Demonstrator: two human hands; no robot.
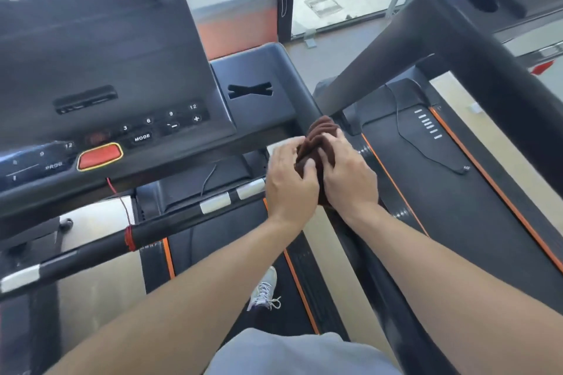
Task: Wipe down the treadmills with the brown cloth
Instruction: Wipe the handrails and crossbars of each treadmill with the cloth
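Fingers (pixel 307 167) of both hands bunch the brown cloth (pixel 318 138) (handrail beneath hidden).

Both forearms extended forward, bare, converging toward centre. Left hand (pixel 291 179) held palm-down, fingers curled round brown cloth (pixel 316 143). Right hand (pixel 350 175) set just beside it, knuckles up, fingers likewise curled into cloth. Hands nearly touching.

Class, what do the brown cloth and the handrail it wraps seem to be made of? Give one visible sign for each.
Brown cloth: soft woven or terry fabric, matte; it bunches into deep folds between both hands. Handrail: probably moulded plastic or coated metal, smooth black satin; it shows soft highlights and no texture.
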